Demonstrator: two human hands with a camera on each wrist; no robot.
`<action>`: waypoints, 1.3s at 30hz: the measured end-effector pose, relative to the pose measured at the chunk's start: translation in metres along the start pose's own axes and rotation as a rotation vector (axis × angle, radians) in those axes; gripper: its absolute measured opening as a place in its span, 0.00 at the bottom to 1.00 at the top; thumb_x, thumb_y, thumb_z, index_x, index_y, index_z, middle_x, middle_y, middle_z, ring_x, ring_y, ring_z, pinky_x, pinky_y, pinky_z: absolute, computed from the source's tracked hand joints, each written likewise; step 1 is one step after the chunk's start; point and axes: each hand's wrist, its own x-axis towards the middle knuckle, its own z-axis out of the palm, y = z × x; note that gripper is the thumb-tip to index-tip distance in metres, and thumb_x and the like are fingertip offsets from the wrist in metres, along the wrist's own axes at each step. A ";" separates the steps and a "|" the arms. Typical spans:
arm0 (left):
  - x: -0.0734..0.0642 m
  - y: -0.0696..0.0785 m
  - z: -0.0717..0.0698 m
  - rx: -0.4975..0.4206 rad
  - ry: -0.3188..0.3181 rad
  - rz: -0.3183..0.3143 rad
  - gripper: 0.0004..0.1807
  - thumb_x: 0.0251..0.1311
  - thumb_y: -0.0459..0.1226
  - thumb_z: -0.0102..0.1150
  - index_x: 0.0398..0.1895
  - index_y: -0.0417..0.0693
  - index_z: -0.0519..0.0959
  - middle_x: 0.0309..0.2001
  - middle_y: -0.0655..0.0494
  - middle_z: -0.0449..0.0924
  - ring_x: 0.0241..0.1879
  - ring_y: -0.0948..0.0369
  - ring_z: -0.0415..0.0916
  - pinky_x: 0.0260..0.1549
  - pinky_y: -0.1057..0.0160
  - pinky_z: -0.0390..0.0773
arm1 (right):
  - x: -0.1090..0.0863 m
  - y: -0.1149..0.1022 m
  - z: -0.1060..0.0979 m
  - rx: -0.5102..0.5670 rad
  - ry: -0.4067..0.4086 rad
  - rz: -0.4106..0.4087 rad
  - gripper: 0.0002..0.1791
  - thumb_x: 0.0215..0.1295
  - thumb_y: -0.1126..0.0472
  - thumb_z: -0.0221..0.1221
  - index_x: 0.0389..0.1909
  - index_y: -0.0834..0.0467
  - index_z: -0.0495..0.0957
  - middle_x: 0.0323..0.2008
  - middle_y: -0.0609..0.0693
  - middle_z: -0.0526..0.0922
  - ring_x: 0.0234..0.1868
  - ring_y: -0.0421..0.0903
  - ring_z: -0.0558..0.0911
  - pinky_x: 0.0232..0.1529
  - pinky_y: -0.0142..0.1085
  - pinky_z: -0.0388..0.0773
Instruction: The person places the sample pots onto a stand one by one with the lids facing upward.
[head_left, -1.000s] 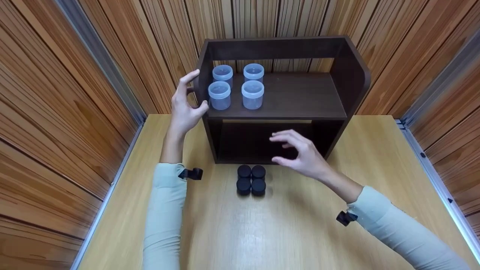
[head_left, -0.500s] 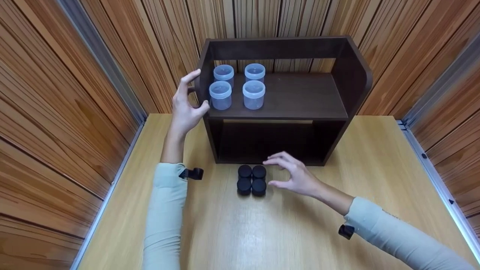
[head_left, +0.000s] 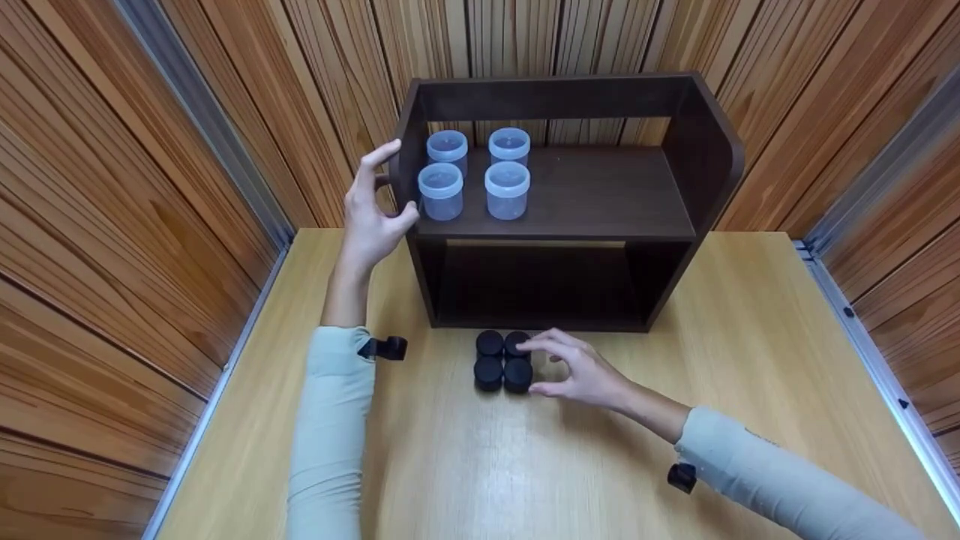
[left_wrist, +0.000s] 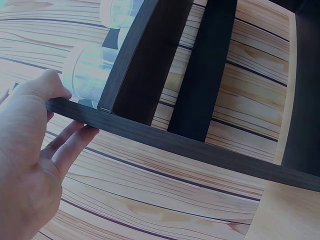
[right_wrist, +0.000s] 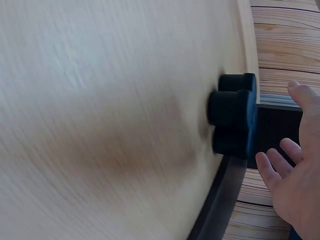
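A person's left hand [head_left: 373,225] grips one side of a dark two-tier shelf [head_left: 600,187], four translucent jars [head_left: 507,201] standing on its upper level. The right hand [head_left: 583,373], thumb and fingers parted, hovers beside four black cylinders [head_left: 488,371] grouped two by two on the table [head_left: 450,465]

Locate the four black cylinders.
In the head view, the four black cylinders stand on the table in front of the dark-brown shelf, just left of the right hand.

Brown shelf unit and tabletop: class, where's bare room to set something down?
Free: upper board right of the translucent jars; tabletop in front of the black cylinders. Crowded: the board's left end, and the cylinders' right side, by the right hand.
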 end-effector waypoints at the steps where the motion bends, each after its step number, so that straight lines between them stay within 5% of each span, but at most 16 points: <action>1: 0.000 0.000 0.000 0.000 0.000 -0.003 0.40 0.61 0.25 0.65 0.79 0.42 0.70 0.80 0.41 0.74 0.76 0.52 0.74 0.73 0.45 0.80 | -0.001 0.002 0.002 0.004 -0.002 0.000 0.34 0.64 0.61 0.81 0.71 0.55 0.84 0.65 0.56 0.87 0.54 0.53 0.85 0.47 0.45 0.87; 10: 0.000 0.000 0.000 -0.004 -0.012 -0.010 0.39 0.63 0.25 0.65 0.80 0.43 0.69 0.80 0.41 0.74 0.75 0.53 0.73 0.75 0.45 0.78 | -0.006 0.017 0.021 0.028 0.019 0.024 0.31 0.64 0.62 0.80 0.69 0.54 0.86 0.58 0.60 0.85 0.45 0.58 0.83 0.43 0.42 0.89; 19: 0.000 0.001 0.000 -0.003 -0.012 0.000 0.40 0.62 0.24 0.66 0.80 0.43 0.69 0.81 0.39 0.73 0.74 0.51 0.74 0.74 0.43 0.79 | -0.006 0.024 0.036 0.124 0.021 0.107 0.29 0.65 0.63 0.80 0.67 0.56 0.87 0.58 0.58 0.80 0.57 0.57 0.88 0.53 0.43 0.93; 31: -0.001 0.000 0.000 0.009 0.006 0.016 0.40 0.60 0.25 0.65 0.79 0.41 0.69 0.80 0.40 0.75 0.73 0.51 0.76 0.72 0.46 0.80 | -0.005 0.028 0.048 0.171 0.008 0.168 0.28 0.65 0.64 0.79 0.66 0.56 0.86 0.56 0.57 0.80 0.60 0.56 0.87 0.61 0.44 0.91; 39: 0.000 0.001 0.000 0.006 0.000 0.027 0.40 0.61 0.25 0.65 0.79 0.40 0.69 0.81 0.39 0.74 0.75 0.50 0.75 0.73 0.44 0.79 | -0.002 0.030 0.053 0.174 0.037 0.155 0.24 0.66 0.69 0.76 0.62 0.59 0.86 0.55 0.60 0.83 0.58 0.58 0.89 0.57 0.41 0.93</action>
